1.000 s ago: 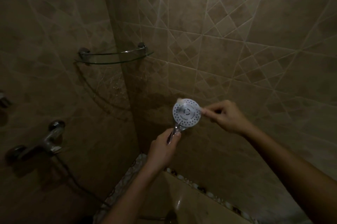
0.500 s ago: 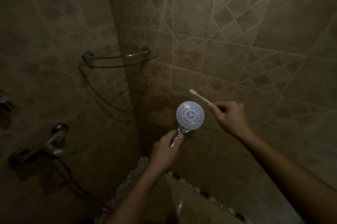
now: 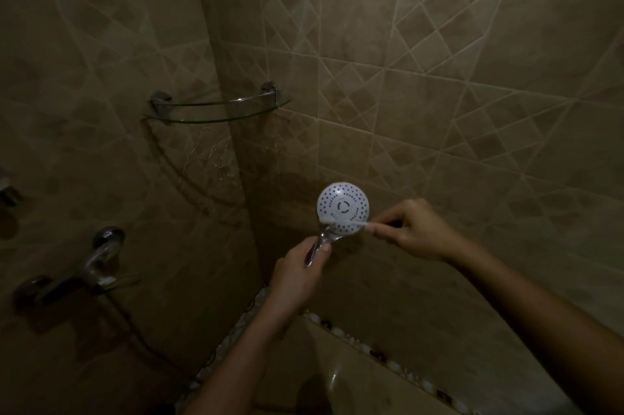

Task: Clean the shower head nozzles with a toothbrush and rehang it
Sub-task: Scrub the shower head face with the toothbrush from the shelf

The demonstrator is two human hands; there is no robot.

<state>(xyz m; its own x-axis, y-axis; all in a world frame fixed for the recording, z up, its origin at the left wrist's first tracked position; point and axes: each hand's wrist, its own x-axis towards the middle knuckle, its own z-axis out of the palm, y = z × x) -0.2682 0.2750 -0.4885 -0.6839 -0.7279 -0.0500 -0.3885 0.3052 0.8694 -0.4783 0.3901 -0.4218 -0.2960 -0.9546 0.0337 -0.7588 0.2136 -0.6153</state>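
Observation:
A round white shower head (image 3: 342, 203) with dark nozzle holes faces me in front of the tiled corner. Its chrome handle (image 3: 319, 242) runs down into my left hand (image 3: 297, 274), which grips it from below. My right hand (image 3: 417, 230) pinches the end of a pale toothbrush (image 3: 344, 221). The brush lies almost level across the lower part of the nozzle face, bristle end at the left rim.
A glass corner shelf (image 3: 216, 110) with a chrome rail hangs on the wall above left. A chrome mixer tap (image 3: 98, 262) sticks out at the lower left, its dark hose (image 3: 135, 337) trailing downward. A pebble-trimmed ledge (image 3: 354, 342) runs below my hands.
Half a second ago the toothbrush was lifted off, pointing up-left above the head. Now it has come down and lies across the lower nozzles. The shower head has stayed nearly in place.

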